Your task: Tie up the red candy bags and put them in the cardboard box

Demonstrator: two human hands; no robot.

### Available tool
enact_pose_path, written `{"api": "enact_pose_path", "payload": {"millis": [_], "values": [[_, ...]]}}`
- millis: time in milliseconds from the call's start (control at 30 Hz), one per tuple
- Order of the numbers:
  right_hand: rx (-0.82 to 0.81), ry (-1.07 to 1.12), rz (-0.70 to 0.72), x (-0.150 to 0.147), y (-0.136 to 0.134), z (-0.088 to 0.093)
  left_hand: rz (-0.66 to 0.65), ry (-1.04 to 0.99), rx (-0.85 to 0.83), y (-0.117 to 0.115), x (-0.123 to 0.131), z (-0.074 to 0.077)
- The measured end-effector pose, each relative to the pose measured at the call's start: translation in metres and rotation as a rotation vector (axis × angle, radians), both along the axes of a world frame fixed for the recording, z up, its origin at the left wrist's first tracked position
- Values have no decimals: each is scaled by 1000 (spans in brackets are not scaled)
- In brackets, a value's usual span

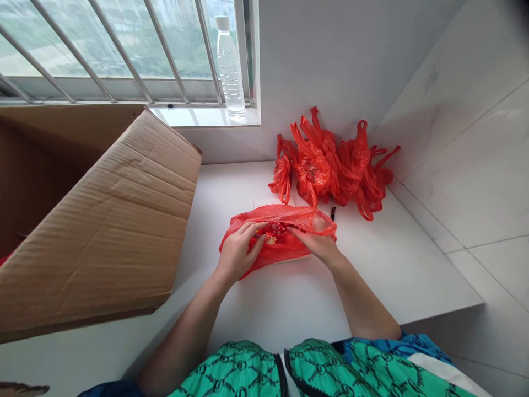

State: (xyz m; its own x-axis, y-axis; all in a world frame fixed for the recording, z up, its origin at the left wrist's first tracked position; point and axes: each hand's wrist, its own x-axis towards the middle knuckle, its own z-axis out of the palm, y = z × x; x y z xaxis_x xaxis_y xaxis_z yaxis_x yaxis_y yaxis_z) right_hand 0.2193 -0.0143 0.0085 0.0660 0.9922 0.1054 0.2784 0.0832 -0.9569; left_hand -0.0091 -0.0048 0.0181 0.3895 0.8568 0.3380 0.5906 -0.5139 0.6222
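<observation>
On the white counter (285, 309), mid-view: red plastic bag (285, 253), thin film, crumpled, mouth spread and facing up.
Bag contents: red patterned items (278, 227) plus a small yellow piece (271, 240), seen through the mouth; exact kind cannot be told.
Left hand (238, 248): laid at the left side of the mouth, thumb and index finger spread apart; whether film is pinched by the other fingers cannot be told.
Right hand (322, 245): placed at the right side of the mouth, partly covered by film, fingertips pointed inward at the contents; grip hidden, cannot be told.
Paper (262, 203): partly covered by the bag, pale edge exposed behind it.
Black object (333, 214): small, just beyond the bag's right end.
Bag cluster (326, 165): several red bags, bunched behind the open one, handles sticking up.
Carton (124, 204): brown cardboard, open, left of the bag, well apart from it; something red partly seen inside.
Window sill (194, 117): clear bottle (231, 71) stood upright, white cap, beside the barred window (132, 44).
</observation>
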Motion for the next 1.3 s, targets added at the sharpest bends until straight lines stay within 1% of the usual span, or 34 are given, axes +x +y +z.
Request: {"api": "enact_pose_path", "payload": {"millis": [67,133,200,267,367,467,633,700,767,867,967,1033,1067,1100,1167,1267,1300], "values": [[-37,49,54,-5,1,11,-13,-26,-26,-1,1,0],[-86,135,173,-12,1,18,-30,-59,-71,-1,2,0],[-141,228,283,-20,0,18,-51,-108,-131,-2,3,0],[-197,324,338,-26,-1,15,-62,-171,-199,-3,3,0],[-260,395,334,-29,-2,11,-62,-320,-339,-3,2,0],[-222,361,272,-24,-3,14,-66,-448,-465,-2,1,1],[-156,318,258,-18,-2,19,-41,-480,-521,-3,2,6],[-126,297,252,-18,-2,17,-34,-471,-516,-3,3,6],[-112,295,234,-18,0,14,-16,-445,-473,-4,3,6],[-111,330,246,-16,2,10,35,-361,-312,-3,2,5],[-6,333,328,-12,5,11,55,-268,-123,-2,0,5],[83,301,352,-10,6,12,56,-241,-73,-1,-2,5],[114,284,351,-9,6,13,59,-239,-79,-1,-2,6],[133,267,353,-9,6,13,63,-250,-107,-1,-2,6],[159,248,362,-9,5,12,55,-326,-224,-1,0,6],[171,277,386,-10,4,8,-14,-517,-459,-2,2,7],[167,285,384,-10,4,6,-34,-569,-512,-2,2,8]]}}
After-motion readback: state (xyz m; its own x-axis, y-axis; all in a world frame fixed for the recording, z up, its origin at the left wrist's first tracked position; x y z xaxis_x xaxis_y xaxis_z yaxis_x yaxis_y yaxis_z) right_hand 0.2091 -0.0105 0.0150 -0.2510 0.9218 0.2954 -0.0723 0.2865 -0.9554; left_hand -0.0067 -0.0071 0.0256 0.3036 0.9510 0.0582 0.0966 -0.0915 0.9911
